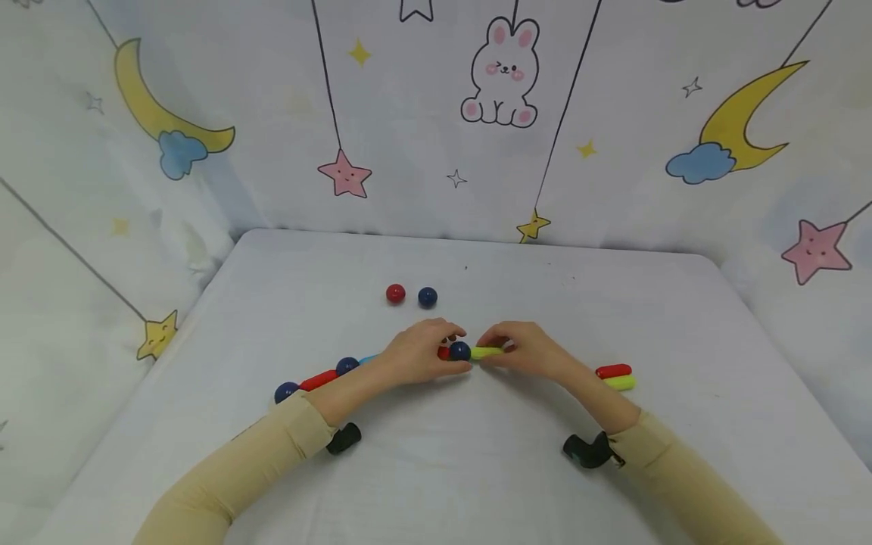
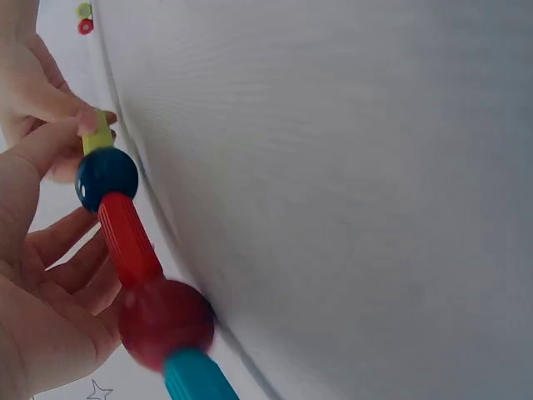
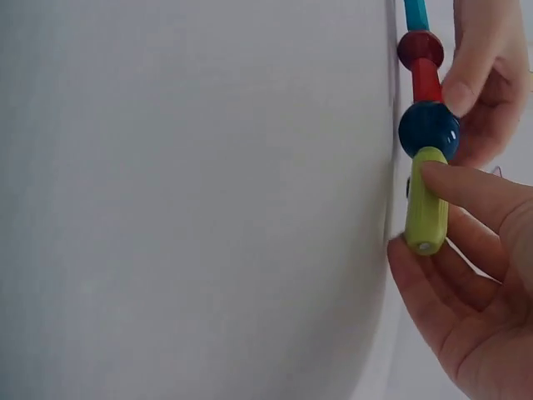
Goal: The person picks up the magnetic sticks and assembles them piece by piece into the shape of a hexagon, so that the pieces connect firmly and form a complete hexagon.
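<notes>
My right hand [image 1: 523,350] pinches a ribbed yellow-green magnetic rod [image 3: 427,204], a small metal dot showing at its near end. The rod's other end meets a dark blue ball [image 1: 459,351]. Around that ball curves my left hand [image 1: 422,352], thumb and forefinger spread on either side, gaps showing in the head view. From the blue ball the chain runs on through a red rod [image 2: 131,242] and a red ball [image 2: 166,323] to a light blue rod [image 2: 198,377]. In the head view the left hand hides part of this chain.
Farther left the chain shows a blue ball [image 1: 347,365], a red rod [image 1: 319,379] and another blue ball [image 1: 286,391]. Behind the hands lie a loose red ball [image 1: 395,294] and blue ball [image 1: 427,297]. By the right forearm are a red rod [image 1: 614,370] and a yellow-green rod [image 1: 620,383].
</notes>
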Tool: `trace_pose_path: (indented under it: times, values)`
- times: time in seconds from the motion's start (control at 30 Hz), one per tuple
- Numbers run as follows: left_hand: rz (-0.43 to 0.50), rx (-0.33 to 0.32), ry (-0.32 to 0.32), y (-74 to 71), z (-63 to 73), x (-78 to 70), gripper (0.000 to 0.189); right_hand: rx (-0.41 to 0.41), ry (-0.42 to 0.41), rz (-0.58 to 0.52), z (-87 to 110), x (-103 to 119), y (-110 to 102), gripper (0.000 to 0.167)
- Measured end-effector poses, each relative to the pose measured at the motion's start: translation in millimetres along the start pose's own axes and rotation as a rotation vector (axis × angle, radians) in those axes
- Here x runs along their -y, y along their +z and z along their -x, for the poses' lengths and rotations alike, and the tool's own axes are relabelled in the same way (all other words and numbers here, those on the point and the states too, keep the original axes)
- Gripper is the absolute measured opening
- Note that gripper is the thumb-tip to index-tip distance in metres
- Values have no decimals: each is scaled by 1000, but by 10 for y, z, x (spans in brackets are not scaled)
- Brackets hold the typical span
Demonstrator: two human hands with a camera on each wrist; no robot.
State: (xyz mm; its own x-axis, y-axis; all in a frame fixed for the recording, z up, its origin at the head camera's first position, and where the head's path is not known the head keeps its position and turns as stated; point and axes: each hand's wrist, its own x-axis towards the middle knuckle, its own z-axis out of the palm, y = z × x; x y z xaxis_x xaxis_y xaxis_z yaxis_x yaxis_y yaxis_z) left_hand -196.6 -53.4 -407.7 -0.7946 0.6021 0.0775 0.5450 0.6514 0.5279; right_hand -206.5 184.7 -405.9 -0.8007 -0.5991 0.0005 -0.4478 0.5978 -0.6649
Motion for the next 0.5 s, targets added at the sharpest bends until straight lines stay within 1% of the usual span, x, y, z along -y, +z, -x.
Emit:
trace_pose_path:
  times: [0.13,0.17,0.27,0.37,0.5]
  values:
    - [-2,-9,28,22,-31,0,36,-2,-1,-20,-69,68,31,21]
    - [0,-8,24,28,-33,5,32,0,-1,-19,-96,75,34,20]
    - [4,1,-6,32,-19,33,26,-15,37,-20,-208,101,19,18]
    - [10,2,-25,16,8,55,25,-49,81,-21,-391,101,4,23]
    - [12,2,-21,2,28,70,24,-83,88,-7,-700,129,24,39]
